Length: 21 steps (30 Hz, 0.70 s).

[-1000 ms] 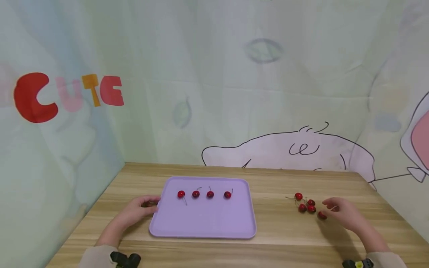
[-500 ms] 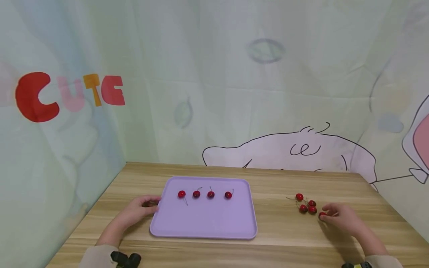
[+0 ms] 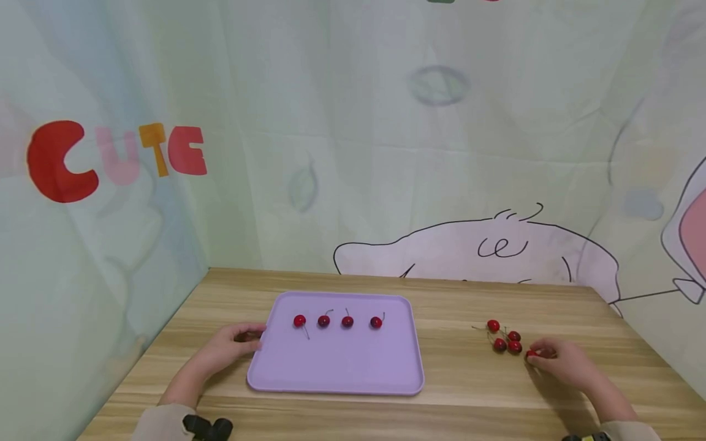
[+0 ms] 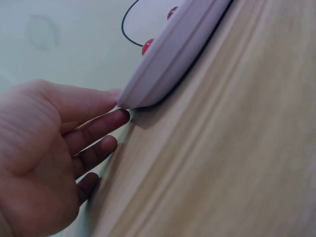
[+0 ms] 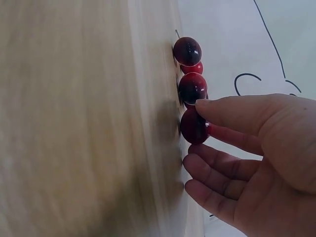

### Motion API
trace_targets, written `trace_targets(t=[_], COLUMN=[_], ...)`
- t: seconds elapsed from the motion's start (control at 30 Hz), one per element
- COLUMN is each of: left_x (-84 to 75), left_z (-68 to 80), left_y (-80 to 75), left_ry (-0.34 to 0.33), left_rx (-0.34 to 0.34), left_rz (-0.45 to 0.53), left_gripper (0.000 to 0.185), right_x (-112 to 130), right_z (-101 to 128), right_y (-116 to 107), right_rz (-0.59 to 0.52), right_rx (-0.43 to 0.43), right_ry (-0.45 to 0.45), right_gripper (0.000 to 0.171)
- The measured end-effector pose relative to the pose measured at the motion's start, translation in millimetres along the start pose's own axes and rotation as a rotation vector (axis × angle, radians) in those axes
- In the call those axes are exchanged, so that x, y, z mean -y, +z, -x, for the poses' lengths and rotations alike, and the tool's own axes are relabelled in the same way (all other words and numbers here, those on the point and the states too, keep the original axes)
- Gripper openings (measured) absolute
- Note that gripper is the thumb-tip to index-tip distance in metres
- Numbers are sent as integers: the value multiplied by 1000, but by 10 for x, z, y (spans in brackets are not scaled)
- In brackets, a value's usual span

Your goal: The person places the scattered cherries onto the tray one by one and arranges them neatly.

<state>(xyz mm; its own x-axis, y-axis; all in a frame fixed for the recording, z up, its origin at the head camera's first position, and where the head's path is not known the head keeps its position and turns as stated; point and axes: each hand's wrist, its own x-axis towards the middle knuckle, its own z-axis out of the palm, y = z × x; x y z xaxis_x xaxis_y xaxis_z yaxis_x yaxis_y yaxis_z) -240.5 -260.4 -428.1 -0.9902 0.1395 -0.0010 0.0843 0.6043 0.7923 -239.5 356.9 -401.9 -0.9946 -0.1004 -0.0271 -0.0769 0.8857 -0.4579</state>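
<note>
Cherry: on table, pinched between thumb and forefinger of right hand; other fingers loosely curled beside it.

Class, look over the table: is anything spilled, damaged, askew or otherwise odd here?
Nothing stands out. Four cherries sit in a row on the purple tray; the loose cherries lie clustered on the table by the right hand. No spills or damage show.

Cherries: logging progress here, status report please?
Right hand pinching cherry off table pile. Left hand steadying purple tray edge. Four cherries rowed on tray. Nothing in the way.
</note>
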Motion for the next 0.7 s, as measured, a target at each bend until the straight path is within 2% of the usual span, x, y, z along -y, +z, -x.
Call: trace_targets(t=[0.27, 0.43, 0.7], left_x=[10, 7, -3], left_z=[-3, -7, 0], left_y=[0, -2, -7], left_ry=[22, 26, 19], left_rx=[4, 4, 6], left_rz=[5, 6, 12], left_gripper=[41, 41, 41], right_x=[16, 44, 273], right_z=[25, 23, -2], right_y=[-16, -68, -189], right_rz=[-2, -16, -4], right_rx=[-5, 11, -41], right_ry=[-4, 11, -55], right_gripper=[29, 34, 31])
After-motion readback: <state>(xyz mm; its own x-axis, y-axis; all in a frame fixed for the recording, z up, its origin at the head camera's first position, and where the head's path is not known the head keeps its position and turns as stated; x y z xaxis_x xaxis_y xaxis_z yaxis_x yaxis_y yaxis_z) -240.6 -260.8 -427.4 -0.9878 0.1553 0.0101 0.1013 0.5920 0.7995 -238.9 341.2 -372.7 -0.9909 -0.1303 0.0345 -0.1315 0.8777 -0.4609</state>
